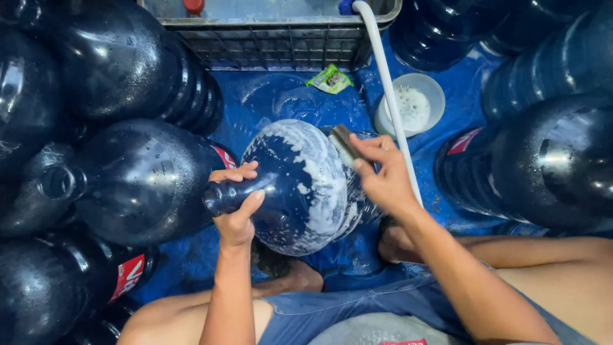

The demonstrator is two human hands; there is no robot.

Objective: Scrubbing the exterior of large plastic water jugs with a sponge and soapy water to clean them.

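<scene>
Gripping a soapy water jug (300,185) by its neck, left hand (237,211) clamped.
Right hand (380,176) clutches a brush (345,144) at 1 o'clock; suds could let the neck slip.

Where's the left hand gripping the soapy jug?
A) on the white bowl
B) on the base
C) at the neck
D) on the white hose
C: the left hand wraps the neck of the foam-covered blue jug, while the right hand presses a brush on its body.

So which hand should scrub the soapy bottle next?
Probably the right hand: it already presses the brush on the foamy bottle. The left hand is busy gripping the bottle's neck.
</scene>
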